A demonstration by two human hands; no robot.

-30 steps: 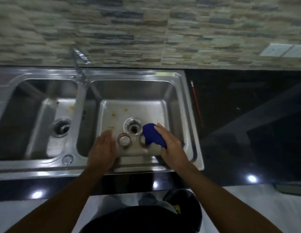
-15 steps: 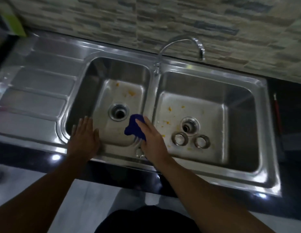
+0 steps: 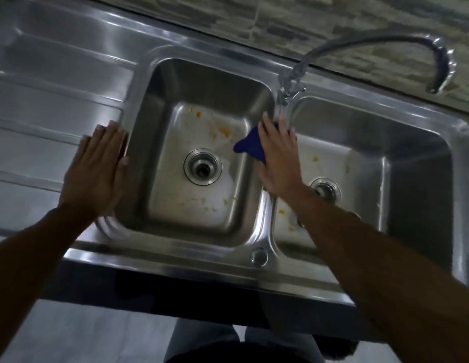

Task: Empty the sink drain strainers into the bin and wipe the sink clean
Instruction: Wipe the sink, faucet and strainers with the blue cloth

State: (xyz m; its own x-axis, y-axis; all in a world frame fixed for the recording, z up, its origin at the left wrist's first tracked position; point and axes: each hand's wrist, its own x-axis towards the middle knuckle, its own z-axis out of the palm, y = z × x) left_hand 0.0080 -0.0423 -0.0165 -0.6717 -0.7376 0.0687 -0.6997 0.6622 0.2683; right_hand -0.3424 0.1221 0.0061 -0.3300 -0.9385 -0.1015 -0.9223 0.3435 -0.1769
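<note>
A steel double sink has a left basin (image 3: 176, 127) and a right basin (image 3: 401, 163), both speckled with yellow food bits (image 3: 224, 131). My right hand (image 3: 279, 161) lies with straight fingers on a blue cloth (image 3: 250, 149), pressing it against the ridge between the basins, just below the tap's base. My left hand (image 3: 97, 169) rests flat on the left basin's outer rim. The left drain (image 3: 202, 166) is open to view. The right drain (image 3: 326, 191) peeks out beside my right forearm, which hides the loose strainers.
A curved tap (image 3: 364, 43) arches over the right basin from the back rim. A ribbed draining board (image 3: 53, 82) stretches to the left. A round steel cap (image 3: 259, 257) sits on the front rim. A stone-tile wall (image 3: 306, 17) runs behind, and floor shows below.
My right hand carried the blue cloth from the right basin over to the ridge between basins and farther back. My left hand shifted to the left basin's outer rim. The view swung left.
</note>
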